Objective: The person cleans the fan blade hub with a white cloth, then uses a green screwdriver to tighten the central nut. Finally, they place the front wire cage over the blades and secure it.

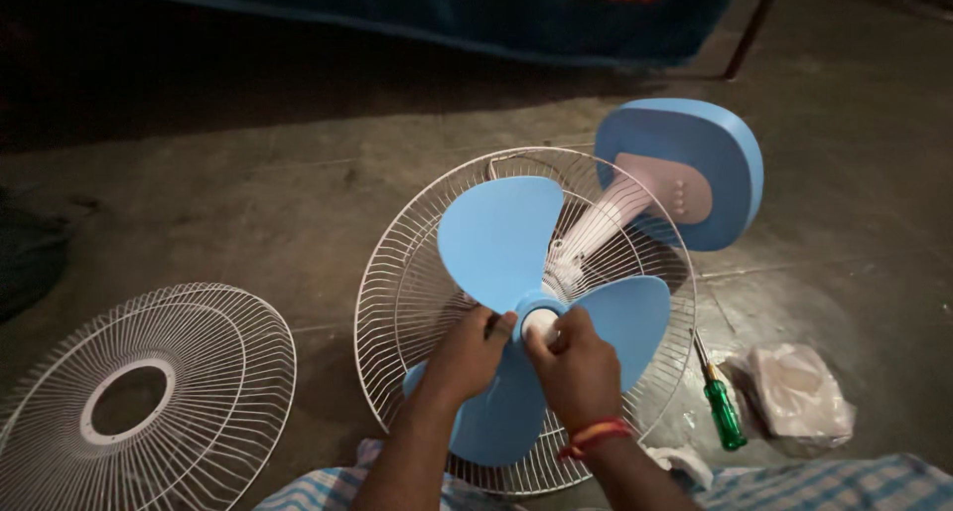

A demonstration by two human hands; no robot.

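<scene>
A table fan lies on its back on the concrete floor. Its blue three-bladed propeller (501,238) sits inside the white rear wire guard (397,292). The fan's blue base (720,139) and pale stem point away to the upper right. My left hand (472,352) grips the blue hub of the blade from the left. Fingers of my right hand (576,367) pinch the white cap (541,322) at the hub's centre. A red and orange thread is tied round my right wrist.
The white front wire guard (149,397) lies flat on the floor at the lower left. A green-handled screwdriver (722,404) and a crumpled clear plastic bag (797,392) lie right of the fan. Dark cloth hangs along the top.
</scene>
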